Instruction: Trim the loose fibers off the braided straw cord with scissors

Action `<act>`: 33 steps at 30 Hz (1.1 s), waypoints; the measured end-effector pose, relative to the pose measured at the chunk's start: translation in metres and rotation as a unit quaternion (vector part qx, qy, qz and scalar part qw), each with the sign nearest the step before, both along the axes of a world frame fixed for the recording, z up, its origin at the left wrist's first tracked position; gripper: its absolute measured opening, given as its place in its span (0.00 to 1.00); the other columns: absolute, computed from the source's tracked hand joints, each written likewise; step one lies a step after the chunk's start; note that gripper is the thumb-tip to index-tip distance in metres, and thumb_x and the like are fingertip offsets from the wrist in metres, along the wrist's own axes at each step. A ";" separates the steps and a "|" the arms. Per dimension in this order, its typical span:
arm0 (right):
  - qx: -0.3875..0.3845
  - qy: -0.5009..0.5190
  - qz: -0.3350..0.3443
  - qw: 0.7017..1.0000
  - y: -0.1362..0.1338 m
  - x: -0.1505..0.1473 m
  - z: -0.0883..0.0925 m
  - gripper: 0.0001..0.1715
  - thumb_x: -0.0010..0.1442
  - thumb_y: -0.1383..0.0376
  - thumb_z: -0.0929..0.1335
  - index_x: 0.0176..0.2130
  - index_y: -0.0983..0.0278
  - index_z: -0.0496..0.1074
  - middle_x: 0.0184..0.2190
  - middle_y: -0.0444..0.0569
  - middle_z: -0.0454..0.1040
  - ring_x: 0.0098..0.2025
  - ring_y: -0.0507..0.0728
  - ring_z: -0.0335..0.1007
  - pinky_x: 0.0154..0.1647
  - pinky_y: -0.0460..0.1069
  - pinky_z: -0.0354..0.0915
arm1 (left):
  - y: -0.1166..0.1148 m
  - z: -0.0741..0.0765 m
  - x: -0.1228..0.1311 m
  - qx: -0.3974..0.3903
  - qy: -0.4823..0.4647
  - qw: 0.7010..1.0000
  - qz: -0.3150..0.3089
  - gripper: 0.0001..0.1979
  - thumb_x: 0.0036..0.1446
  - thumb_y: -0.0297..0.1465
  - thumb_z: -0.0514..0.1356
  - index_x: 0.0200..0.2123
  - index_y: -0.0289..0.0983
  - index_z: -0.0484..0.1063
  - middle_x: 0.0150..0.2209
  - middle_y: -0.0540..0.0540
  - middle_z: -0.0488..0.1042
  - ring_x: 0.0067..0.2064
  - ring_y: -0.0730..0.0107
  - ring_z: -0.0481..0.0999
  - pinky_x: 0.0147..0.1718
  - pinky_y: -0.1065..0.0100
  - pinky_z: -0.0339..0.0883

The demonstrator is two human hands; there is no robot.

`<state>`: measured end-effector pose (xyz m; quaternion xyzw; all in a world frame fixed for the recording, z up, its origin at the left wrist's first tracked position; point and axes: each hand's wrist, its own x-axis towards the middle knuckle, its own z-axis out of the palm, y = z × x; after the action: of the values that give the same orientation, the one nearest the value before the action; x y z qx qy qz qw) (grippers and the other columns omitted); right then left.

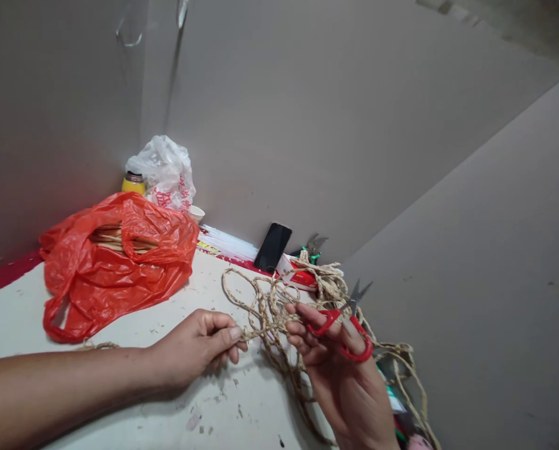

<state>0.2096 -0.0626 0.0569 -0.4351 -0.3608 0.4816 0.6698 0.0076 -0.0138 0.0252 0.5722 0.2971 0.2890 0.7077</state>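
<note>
"Head view: what's gripped?"
"The left hand (204,347) pinches braided straw cord (267,319); the right hand (342,375) wears red-handled scissors (331,319), blades parted; whether it grips cord too, I cannot tell."
"What's in the way?"
"Cord loops, heaped over the white tabletop (255,425) and partly across a red-and-white box (303,277); black smartphone (272,247) behind; red plastic bag (133,290) leftward."

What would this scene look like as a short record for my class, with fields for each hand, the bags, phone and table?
Table: pale, scattered with small bits
Left hand: pinching braided rope
Right hand: holding red-handled scissors by the loops, blades apart; any hold on the rope unclear
Red bag: on the table, thin tan strips showing
White bag: behind the red bag, beside a yellow jar
Phone: dark screen, near the wall
</note>
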 end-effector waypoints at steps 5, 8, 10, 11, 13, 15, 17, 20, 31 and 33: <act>0.002 -0.071 0.015 0.997 0.003 0.004 -0.009 0.21 0.56 0.52 0.70 0.43 0.63 0.78 0.41 0.53 0.78 0.35 0.53 0.73 0.36 0.46 0.69 | -0.001 0.005 -0.001 -0.111 -0.075 0.990 -0.054 0.14 0.55 0.42 0.59 0.30 0.36 0.66 0.18 0.56 0.64 0.15 0.83 0.49 0.15 0.75 0.41; 0.006 -0.091 0.033 0.995 0.004 0.006 -0.013 0.21 0.59 0.52 0.68 0.44 0.62 0.78 0.43 0.53 0.77 0.36 0.53 0.72 0.39 0.47 0.69 | -0.002 0.009 -0.004 -0.179 -0.103 0.974 -0.089 0.14 0.56 0.41 0.59 0.38 0.36 0.69 0.16 0.59 0.58 0.15 0.83 0.41 0.14 0.75 0.34; 0.020 -0.093 0.034 0.995 0.003 0.006 -0.014 0.20 0.59 0.52 0.68 0.44 0.61 0.78 0.45 0.52 0.76 0.35 0.53 0.72 0.39 0.48 0.68 | -0.001 0.011 -0.006 -0.197 -0.095 0.971 -0.100 0.16 0.57 0.42 0.57 0.41 0.35 0.70 0.14 0.59 0.56 0.14 0.82 0.41 0.13 0.74 0.33; 0.026 -0.091 0.032 0.995 0.003 0.005 -0.014 0.20 0.59 0.52 0.68 0.44 0.61 0.78 0.46 0.52 0.76 0.34 0.53 0.72 0.38 0.48 0.68 | -0.001 0.011 -0.007 -0.199 -0.087 0.970 -0.106 0.17 0.58 0.42 0.56 0.41 0.35 0.71 0.13 0.59 0.56 0.13 0.82 0.41 0.13 0.75 0.33; 0.034 -0.090 0.036 0.995 0.002 0.004 -0.015 0.20 0.59 0.52 0.68 0.45 0.60 0.77 0.48 0.52 0.75 0.34 0.53 0.72 0.39 0.49 0.68 | 0.000 0.011 -0.007 -0.202 -0.077 0.969 -0.122 0.16 0.57 0.40 0.58 0.42 0.34 0.73 0.13 0.58 0.59 0.12 0.83 0.45 0.12 0.75 0.36; 0.031 -0.091 0.055 0.994 0.002 0.002 -0.015 0.21 0.59 0.52 0.68 0.46 0.61 0.77 0.49 0.53 0.74 0.34 0.54 0.72 0.39 0.50 0.68 | 0.001 0.008 -0.006 -0.211 -0.078 0.966 -0.126 0.14 0.53 0.37 0.62 0.40 0.34 0.73 0.18 0.54 0.69 0.13 0.83 0.56 0.13 0.76 0.43; 0.016 -0.097 0.073 0.992 0.002 0.003 -0.015 0.22 0.58 0.51 0.68 0.46 0.62 0.76 0.49 0.55 0.75 0.35 0.55 0.72 0.39 0.51 0.68 | 0.003 0.005 -0.005 -0.228 -0.087 0.964 -0.106 0.13 0.49 0.35 0.66 0.35 0.34 0.73 0.26 0.48 0.75 0.18 0.80 0.68 0.16 0.77 0.53; -0.005 -0.108 0.064 0.992 0.002 0.009 -0.010 0.24 0.56 0.50 0.68 0.44 0.65 0.77 0.44 0.57 0.77 0.36 0.59 0.73 0.36 0.52 0.69 | 0.006 0.001 -0.004 -0.230 -0.096 0.967 -0.047 0.12 0.46 0.34 0.68 0.32 0.34 0.72 0.28 0.46 0.77 0.24 0.76 0.74 0.21 0.76 0.59; -0.102 -0.142 0.430 0.886 -0.010 0.007 -0.012 0.33 0.54 0.41 0.66 0.26 0.69 0.73 0.26 0.57 0.77 0.24 0.56 0.71 0.26 0.47 0.59 | 0.017 -0.001 -0.005 -0.185 -0.133 0.972 0.056 0.16 0.48 0.32 0.66 0.40 0.32 0.70 0.23 0.50 0.73 0.18 0.81 0.66 0.18 0.77 0.53; -0.110 -0.145 0.456 0.871 -0.011 0.003 -0.019 0.33 0.54 0.41 0.66 0.26 0.69 0.73 0.24 0.56 0.76 0.27 0.56 0.72 0.28 0.47 0.59 | 0.017 -0.001 -0.005 -0.184 -0.136 0.972 0.059 0.16 0.48 0.32 0.66 0.40 0.32 0.70 0.23 0.50 0.73 0.18 0.82 0.65 0.18 0.77 0.53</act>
<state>0.2123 -0.0732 0.0381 -0.3581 -0.5567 0.7018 0.2634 0.0030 0.0035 0.0240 0.3692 0.2795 0.3451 0.8164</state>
